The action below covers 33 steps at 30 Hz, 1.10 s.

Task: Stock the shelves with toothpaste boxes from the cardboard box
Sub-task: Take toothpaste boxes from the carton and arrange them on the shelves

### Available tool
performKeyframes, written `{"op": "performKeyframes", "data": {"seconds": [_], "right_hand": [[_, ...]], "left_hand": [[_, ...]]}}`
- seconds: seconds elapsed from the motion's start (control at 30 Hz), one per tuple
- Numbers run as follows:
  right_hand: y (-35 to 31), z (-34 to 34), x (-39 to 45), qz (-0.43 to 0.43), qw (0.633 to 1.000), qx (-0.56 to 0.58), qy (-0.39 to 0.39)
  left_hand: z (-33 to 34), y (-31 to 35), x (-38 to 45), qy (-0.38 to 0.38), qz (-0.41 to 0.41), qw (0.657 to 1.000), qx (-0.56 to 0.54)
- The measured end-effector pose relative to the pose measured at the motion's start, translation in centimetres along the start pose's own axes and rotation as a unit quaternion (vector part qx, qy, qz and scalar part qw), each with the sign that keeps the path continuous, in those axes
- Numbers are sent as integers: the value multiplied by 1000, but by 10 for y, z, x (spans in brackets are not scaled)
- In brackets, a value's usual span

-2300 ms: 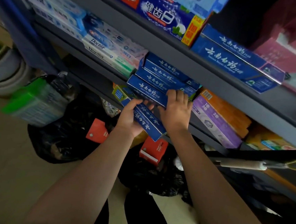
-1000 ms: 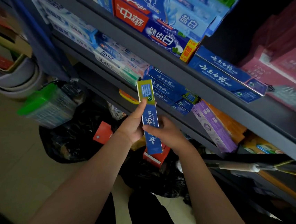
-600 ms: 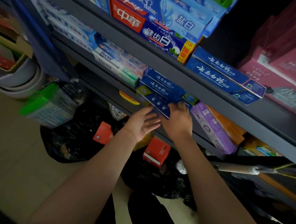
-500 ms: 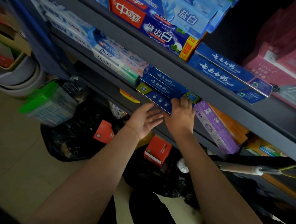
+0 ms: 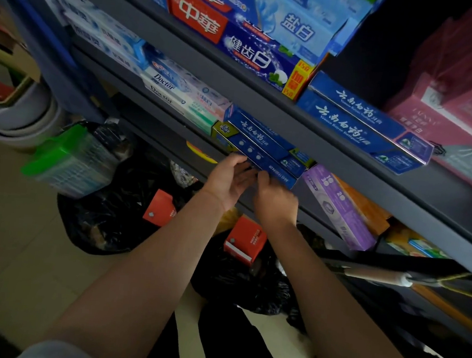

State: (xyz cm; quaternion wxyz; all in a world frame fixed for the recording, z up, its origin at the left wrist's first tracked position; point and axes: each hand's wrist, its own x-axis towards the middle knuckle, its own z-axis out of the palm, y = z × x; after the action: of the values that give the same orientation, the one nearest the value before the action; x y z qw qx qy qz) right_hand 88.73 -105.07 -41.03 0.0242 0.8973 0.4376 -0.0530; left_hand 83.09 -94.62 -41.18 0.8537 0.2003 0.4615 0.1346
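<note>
A blue toothpaste box (image 5: pixel 262 158) with a green-yellow end is seen lying lengthwise at the front edge of the middle shelf (image 5: pixel 159 119), under two more blue boxes (image 5: pixel 258 133) and between the white Doctor boxes (image 5: pixel 179 98) and a purple box (image 5: pixel 339 206). The left hand (image 5: pixel 229 181) is raised to the box's front face with fingers loosely spread, only the fingertips touching it, nothing gripped. The right hand (image 5: pixel 276 200) is blurred just beside it, fingers bent against the box's lower edge; whether the box is grasped or merely pushed cannot be told.
</note>
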Motion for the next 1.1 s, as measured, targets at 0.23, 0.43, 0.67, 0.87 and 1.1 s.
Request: {"op": "performKeyframes", "data": {"seconds": [0.23,0.43,0.67,0.87,1.1], "right_hand": [[-4,2,-7,36,992,73,-94],[-1,-2,-3,54,992,97,-66],[0,-5,23,37,999,-14,-18],[-4,1,25,44,998,-45,31],[8,-12,39,57,986,140,-68]], "left_hand": [[-10,6,-4,-17,-13,999,-26],[-11,6,-10,-35,-15,999,10],[-13,2,-4,-26,-21,999,14],[-13,-3,-6,-25,-28,999,0],[-20,-13,-10,-2,-35,999,23]]}}
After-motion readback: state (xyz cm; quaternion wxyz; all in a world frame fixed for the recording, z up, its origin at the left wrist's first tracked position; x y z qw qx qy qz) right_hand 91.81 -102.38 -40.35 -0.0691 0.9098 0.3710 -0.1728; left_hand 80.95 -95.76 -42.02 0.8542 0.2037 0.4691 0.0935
